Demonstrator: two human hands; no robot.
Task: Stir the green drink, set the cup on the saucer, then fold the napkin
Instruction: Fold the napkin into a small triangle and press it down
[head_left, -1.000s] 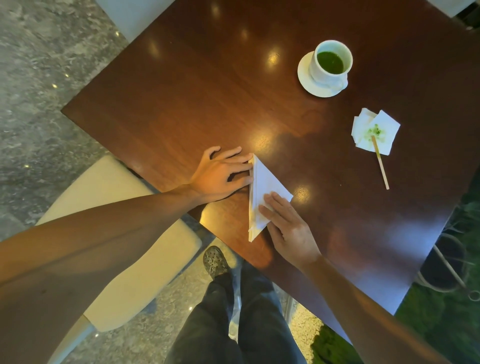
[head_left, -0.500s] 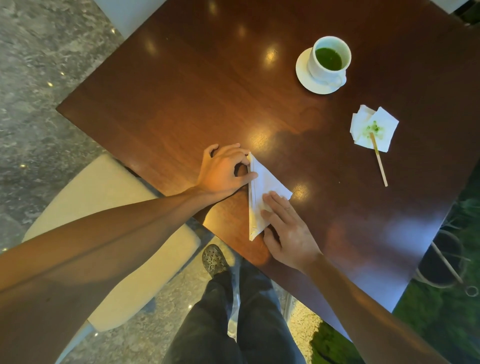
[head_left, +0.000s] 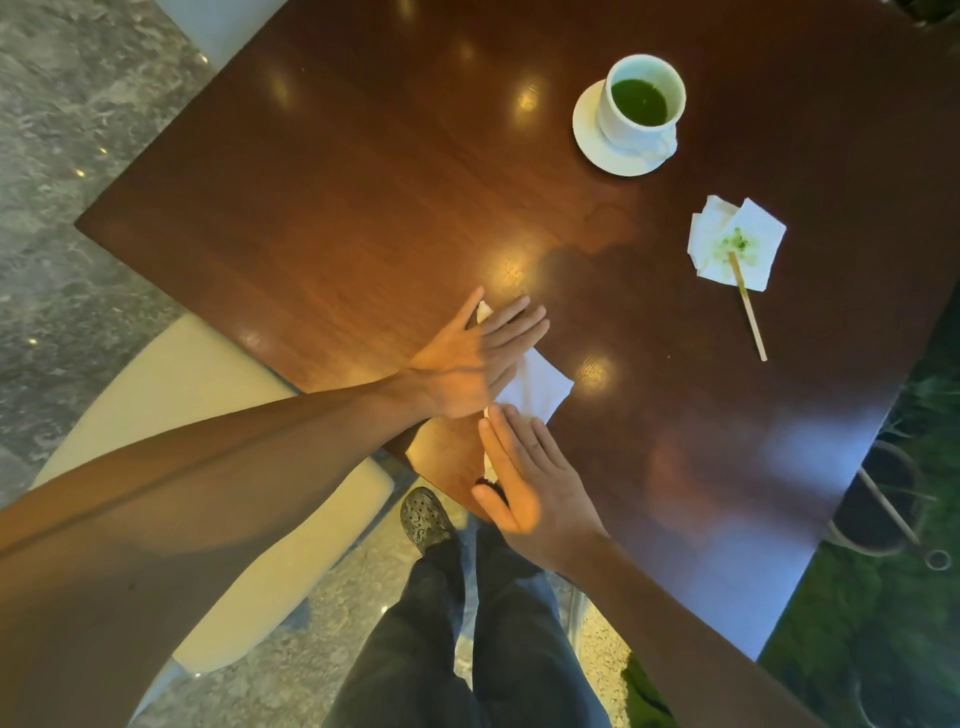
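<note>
A white folded napkin (head_left: 540, 387) lies near the front edge of the dark wooden table (head_left: 363, 197). My left hand (head_left: 480, 358) lies flat across its upper part, fingers stretched out and pointing right. My right hand (head_left: 530, 478) rests flat on its lower end, fingers together, so most of the napkin is hidden. At the back right a white cup (head_left: 641, 104) of green drink stands on a white saucer (head_left: 589, 140). A wooden stir stick (head_left: 748, 309) lies with its tip on a green-stained napkin (head_left: 735, 244).
A cream chair seat (head_left: 208, 415) sits under the table's left corner. My legs and one shoe (head_left: 423, 519) are below the front edge. Marble floor lies to the left. Green ground and a metal wire stand (head_left: 883, 499) are at the right.
My left hand has moved right, from beside the napkin to flat on top of it. My right hand has slid down to the napkin's lower end and flattened.
</note>
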